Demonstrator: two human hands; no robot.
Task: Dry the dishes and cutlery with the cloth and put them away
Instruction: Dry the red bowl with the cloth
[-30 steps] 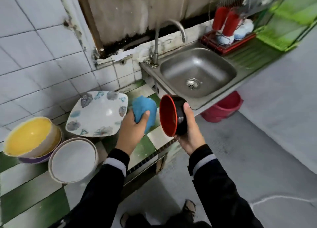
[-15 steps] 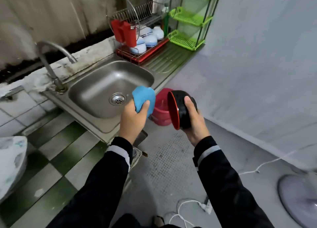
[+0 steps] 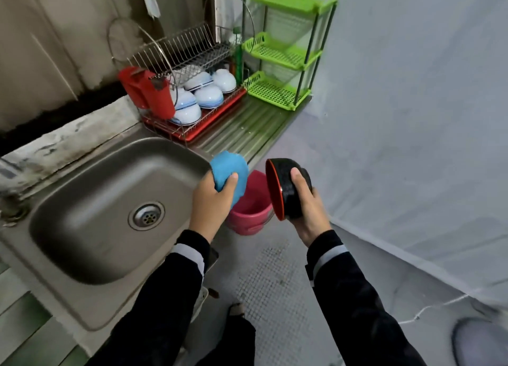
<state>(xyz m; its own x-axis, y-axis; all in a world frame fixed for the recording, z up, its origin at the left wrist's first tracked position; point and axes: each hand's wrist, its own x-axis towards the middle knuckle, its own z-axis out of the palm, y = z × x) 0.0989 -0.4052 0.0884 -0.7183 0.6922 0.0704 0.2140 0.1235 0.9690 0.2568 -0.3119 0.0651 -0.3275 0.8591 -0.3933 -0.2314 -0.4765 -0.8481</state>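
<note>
Left grip clutches a blue cloth; right grip holds a black bowl on its side, beside the sink

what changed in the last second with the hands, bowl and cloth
The view swung right: the plates on the counter dropped out, and the dish rack and green shelf moved towards the middle. Nothing was picked up or let go. The left hand still grips the blue cloth, the right hand still holds the bowl, apart as before.
</note>
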